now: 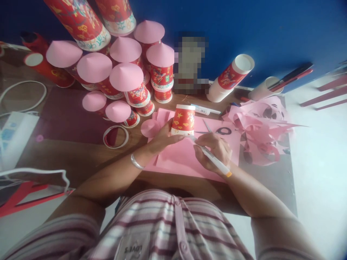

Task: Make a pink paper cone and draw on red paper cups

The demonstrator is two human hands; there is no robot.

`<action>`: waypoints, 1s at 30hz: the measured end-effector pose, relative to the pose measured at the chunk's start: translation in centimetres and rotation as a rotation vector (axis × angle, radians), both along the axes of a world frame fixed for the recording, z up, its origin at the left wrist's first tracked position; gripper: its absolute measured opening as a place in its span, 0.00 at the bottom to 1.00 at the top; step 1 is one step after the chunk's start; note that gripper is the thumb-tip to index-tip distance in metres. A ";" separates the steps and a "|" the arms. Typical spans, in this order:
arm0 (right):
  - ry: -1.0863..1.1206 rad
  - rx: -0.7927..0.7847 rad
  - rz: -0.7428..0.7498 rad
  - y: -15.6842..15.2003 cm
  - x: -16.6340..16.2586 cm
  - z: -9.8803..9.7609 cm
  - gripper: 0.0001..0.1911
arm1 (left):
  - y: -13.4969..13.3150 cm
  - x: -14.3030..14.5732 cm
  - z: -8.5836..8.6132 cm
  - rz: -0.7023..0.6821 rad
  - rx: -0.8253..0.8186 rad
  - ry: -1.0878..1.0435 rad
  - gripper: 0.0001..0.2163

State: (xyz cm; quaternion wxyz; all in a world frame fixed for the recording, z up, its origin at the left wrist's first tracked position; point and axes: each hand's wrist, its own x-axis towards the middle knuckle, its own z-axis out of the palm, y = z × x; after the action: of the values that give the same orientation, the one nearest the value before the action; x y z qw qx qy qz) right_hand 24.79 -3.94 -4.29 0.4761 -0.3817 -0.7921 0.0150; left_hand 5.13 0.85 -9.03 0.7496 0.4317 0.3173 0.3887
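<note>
In my left hand (pixel 162 139) is a red paper cup (pixel 183 121) with yellow stars and clouds, its narrower end up. My thumb lies along the lower rim, and the other fingers are mostly hidden behind the cup. My right hand (pixel 215 150) grips a white marker (pixel 217 163) with an orange end, its tip at the cup's lower white band. Whether the tip touches the cup, I cannot tell. Beneath both hands are pink paper sheets (pixel 173 159). Scissors (pixel 224 131) with dark handles rest on the sheets, partly behind my right hand.
Stacked red cups with pink paper cones (pixel 126 76) crowd the back left. Pink paper scraps (pixel 260 126) heap up at the right. A cup stack (pixel 230 78) and a pen holder (pixel 267 88) stand near the blue wall. Left of my hand lies a tape roll (pixel 115 137).
</note>
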 end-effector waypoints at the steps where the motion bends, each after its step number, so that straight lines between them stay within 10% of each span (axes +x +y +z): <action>1: 0.003 0.003 0.009 0.0 0.0 0.1 0.03 | 0.0 0.1 0.2 0.000 -0.035 -0.038 0.26; 30: 0.021 0.025 0.051 1.2 -0.1 0.1 0.06 | 0.0 0.3 1.5 0.031 0.140 0.180 0.28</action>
State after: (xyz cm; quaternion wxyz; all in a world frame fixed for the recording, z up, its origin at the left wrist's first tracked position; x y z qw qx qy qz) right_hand 24.72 -2.73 -4.23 0.4885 -0.3551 -0.7968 0.0213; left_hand 5.42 0.85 -7.51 0.6799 0.5114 0.3622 0.3810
